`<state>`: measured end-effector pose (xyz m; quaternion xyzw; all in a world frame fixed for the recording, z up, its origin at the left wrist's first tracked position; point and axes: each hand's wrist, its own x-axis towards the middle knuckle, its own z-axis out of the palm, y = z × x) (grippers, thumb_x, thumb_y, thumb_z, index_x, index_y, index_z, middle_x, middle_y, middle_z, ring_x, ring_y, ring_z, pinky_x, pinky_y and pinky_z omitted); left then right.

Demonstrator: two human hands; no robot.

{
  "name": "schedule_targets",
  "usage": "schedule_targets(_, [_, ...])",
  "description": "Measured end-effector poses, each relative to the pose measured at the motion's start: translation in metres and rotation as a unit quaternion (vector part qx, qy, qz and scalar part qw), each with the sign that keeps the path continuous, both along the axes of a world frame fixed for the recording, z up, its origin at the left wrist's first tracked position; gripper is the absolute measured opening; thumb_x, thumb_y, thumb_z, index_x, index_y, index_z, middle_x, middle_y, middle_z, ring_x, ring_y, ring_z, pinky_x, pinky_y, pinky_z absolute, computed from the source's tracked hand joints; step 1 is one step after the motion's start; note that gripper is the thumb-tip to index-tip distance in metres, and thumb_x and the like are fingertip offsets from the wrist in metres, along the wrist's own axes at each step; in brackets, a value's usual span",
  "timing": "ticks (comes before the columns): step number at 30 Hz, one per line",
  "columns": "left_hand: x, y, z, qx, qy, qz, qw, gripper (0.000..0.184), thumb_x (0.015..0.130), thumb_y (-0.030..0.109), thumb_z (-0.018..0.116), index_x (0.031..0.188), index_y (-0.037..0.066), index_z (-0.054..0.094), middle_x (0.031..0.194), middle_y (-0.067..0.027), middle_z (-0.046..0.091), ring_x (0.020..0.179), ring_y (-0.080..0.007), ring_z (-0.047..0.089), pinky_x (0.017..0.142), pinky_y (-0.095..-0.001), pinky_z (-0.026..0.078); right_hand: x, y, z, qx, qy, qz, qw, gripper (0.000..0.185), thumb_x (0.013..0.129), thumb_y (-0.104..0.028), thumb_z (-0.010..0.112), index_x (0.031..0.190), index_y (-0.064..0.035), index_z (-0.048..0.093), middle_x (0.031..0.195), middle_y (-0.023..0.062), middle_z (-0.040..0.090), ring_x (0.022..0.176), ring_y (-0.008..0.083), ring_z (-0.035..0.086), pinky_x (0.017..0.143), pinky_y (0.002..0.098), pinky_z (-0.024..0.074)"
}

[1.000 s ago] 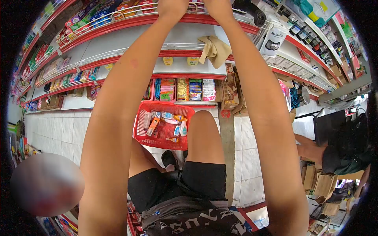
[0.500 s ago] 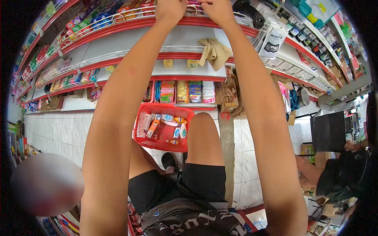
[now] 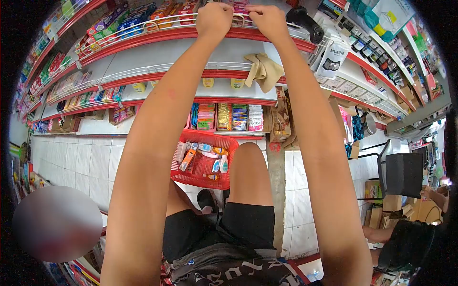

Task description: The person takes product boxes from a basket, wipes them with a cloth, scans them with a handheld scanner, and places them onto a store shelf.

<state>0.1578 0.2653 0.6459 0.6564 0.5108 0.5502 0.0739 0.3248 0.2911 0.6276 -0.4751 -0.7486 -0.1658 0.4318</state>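
Both of my arms reach up to the top shelf point(image 3: 171, 34), which has a red edge and a white wire rail. My left hand point(image 3: 214, 20) is closed at the rail, fingers curled; what they hold, if anything, is hidden. Opposite it, my right hand point(image 3: 268, 21) is closed too, its fingertips bent inward, and I cannot make out anything in them. Small pink-red boxes point(image 3: 240, 7) show in the gap between the hands. Orange boxes point(image 3: 163, 13) and red boxes point(image 3: 187, 10) stand left of my left hand.
A tan cloth point(image 3: 262, 71) hangs over the middle shelf's rail. Below, a red basket point(image 3: 202, 180) holds several bottles and boxes beside my knee. Sachets point(image 3: 238, 117) fill the bottom shelf. A black object point(image 3: 305, 23) lies right of my right hand. Another person point(image 3: 405, 245) is at right.
The view has shifted slightly, so shelves and basket appear lower and further right. Both hands stay at the top shelf rail and show more fully. At right, the black chair-like panel appears shifted.
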Motion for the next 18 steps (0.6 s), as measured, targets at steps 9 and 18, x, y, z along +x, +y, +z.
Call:
schedule_targets(9, [-0.001, -0.001, 0.001, -0.025, -0.013, -0.012, 1.0, 0.016, 0.077, 0.018, 0.061, 0.083, 0.009, 0.073, 0.08, -0.0194, 0.066, 0.076, -0.0349, 0.065, 0.072, -0.0396, 0.052, -0.002, -0.002, 0.002, -0.009, 0.002, 0.007, 1.0, 0.025, 0.078, -0.024, 0.057, 0.097, -0.0166, 0.071, 0.099, 0.004, 0.068, 0.085, 0.0264, 0.065, 0.079, 0.0329, 0.0512])
schedule_targets(18, [-0.002, 0.003, -0.002, -0.014, -0.004, -0.012, 1.0, 0.018, 0.077, 0.019, 0.058, 0.084, 0.009, 0.072, 0.078, -0.0194, 0.065, 0.076, -0.0355, 0.065, 0.072, -0.0396, 0.052, -0.007, -0.003, 0.004, -0.092, 0.08, 0.028, 0.992, 0.025, 0.078, -0.018, 0.055, 0.092, -0.0031, 0.069, 0.088, 0.0203, 0.065, 0.081, 0.0347, 0.064, 0.072, 0.038, 0.0507])
